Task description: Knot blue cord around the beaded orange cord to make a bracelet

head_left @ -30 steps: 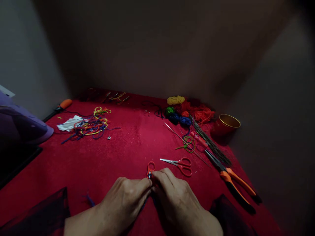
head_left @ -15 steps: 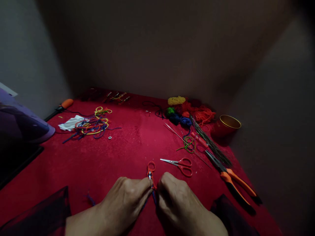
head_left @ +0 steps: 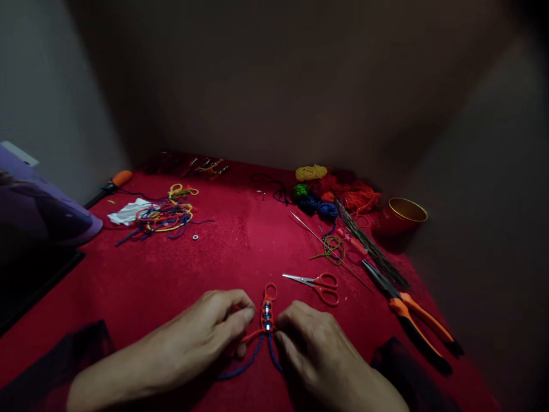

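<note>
At the far left edge sits a purple, smooth-surfaced object [head_left: 47, 206], only partly in frame. Beside it on the red felt-like cloth [head_left: 171, 274] lie an orange-handled tool [head_left: 112, 183], a crumpled white scrap [head_left: 126, 212], and a loose tangle of cords [head_left: 165, 214] in blue, yellow and orange, with one small metal nut [head_left: 195, 237] just to its right.

In the lower middle of the frame, the left hand [head_left: 217, 320] comes in from the lower left, palm down, fingers curled, pinching an orange cord end that runs to the knotted cord bracelet [head_left: 267, 312]. The bracelet lies flat on the cloth between the two hands: an orange loop at its top, a braided stem with small metal beads, and two blue tails trailing toward the bottom edge. The right hand [head_left: 309, 349] reaches in from the lower right, knuckles up, its fingertips pressed at the bracelet's right side; whether they grip a cord I cannot tell.

To the right lies one pair of small red-handled scissors [head_left: 317, 283], then a green cord coil [head_left: 333, 249], a thin metal needle [head_left: 317, 237], one pair of orange-handled pliers [head_left: 412, 315], a bundle of thin sticks [head_left: 371, 249], bunched yarn skeins [head_left: 330, 191], and one red cup [head_left: 398, 217] with a gold rim.
</note>
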{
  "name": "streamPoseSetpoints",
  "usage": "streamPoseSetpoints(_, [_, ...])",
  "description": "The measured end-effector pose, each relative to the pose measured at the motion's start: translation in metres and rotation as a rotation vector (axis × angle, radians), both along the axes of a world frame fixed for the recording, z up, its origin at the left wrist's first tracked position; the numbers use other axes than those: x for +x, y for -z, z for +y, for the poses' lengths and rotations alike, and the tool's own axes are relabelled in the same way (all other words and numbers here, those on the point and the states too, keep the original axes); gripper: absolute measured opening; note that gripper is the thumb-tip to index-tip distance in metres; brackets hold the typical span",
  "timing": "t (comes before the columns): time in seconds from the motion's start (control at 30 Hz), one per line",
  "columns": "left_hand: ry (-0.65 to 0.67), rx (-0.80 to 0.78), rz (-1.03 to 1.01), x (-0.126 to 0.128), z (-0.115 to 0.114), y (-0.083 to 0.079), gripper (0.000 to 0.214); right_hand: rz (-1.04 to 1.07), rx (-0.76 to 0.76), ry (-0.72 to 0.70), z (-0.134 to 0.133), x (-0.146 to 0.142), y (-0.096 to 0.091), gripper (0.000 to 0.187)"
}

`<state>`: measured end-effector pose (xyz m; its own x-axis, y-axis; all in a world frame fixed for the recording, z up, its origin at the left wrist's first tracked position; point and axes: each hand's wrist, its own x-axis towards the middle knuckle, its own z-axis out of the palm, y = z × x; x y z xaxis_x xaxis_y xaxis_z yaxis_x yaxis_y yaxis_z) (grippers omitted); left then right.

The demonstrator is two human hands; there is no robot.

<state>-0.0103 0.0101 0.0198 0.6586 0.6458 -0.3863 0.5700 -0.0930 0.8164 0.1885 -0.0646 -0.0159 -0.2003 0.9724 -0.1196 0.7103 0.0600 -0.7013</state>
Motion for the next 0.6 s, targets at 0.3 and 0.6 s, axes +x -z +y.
streamPoseSetpoints(0.3, [-0.012,-0.049,0.018,0.006,0.002,0.014,0.045,0.151,-0.096,0.076,0.005,0.002,-0.009,0.012])
streamPoseSetpoints(0.6, [0.027,0.500,-0.006,0.013,-0.005,0.021,0.018,0.509,-0.294,0.145,0.012,0.007,0.005,0.002])
